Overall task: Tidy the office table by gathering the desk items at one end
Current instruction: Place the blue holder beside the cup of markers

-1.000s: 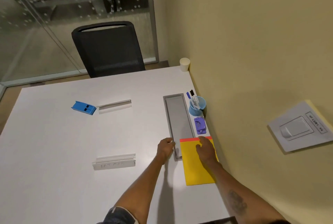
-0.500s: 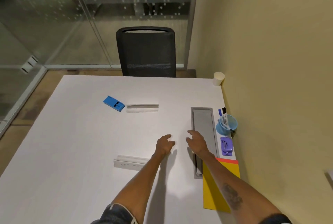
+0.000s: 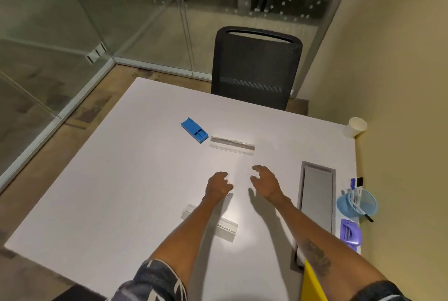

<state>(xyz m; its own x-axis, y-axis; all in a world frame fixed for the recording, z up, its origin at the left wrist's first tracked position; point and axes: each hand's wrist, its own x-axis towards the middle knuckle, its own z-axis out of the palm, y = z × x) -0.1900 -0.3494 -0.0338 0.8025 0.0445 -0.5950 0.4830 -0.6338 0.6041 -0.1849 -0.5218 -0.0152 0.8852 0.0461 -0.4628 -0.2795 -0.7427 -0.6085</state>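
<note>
Both my hands hover over the middle of the white table (image 3: 121,191), holding nothing. My left hand (image 3: 217,185) has its fingers loosely curled; my right hand (image 3: 264,182) has its fingers spread. Beyond them lie a clear acrylic name holder (image 3: 232,145) and a blue stapler (image 3: 194,130). A second clear name holder (image 3: 224,226) lies under my left forearm, partly hidden. Along the right edge by the wall stand a blue pen cup (image 3: 357,202) with markers, a purple hole punch (image 3: 350,234) and a yellow notepad (image 3: 311,283), mostly cut off at the bottom.
A grey cable tray lid (image 3: 316,201) is set into the table at the right. A paper cup (image 3: 355,127) stands at the far right corner. A black office chair (image 3: 255,68) sits at the far edge. Glass walls stand left and behind; a yellow wall is right.
Both hands have moved left from the yellow notepad and cable tray to the middle of the table. The view has swung left, so the notepad slid to the bottom right.
</note>
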